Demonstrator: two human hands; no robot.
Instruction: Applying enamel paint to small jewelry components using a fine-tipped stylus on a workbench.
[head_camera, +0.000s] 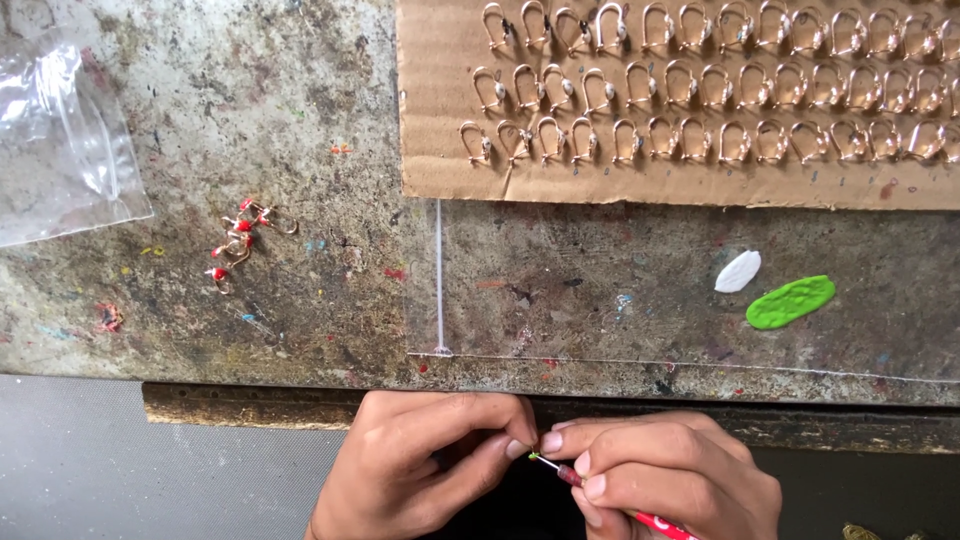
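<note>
My left hand (420, 465) sits at the bottom centre, its thumb and forefinger pinched on something tiny that I cannot make out. My right hand (665, 475) holds a thin red-handled tool (640, 516) like a pen, and its fine tip carries a speck of green right at my left fingertips. Both hands hover just below the front edge of the stained worktop (300, 330). A green paint blob (790, 301) and a white paint blob (738, 271) lie on the worktop to the upper right.
A cardboard sheet (440, 170) at the top holds rows of several gold earring hooks (700, 85). A small pile of hooks with red dots (240, 238) lies at the left. A clear plastic bag (60, 150) rests at the far left.
</note>
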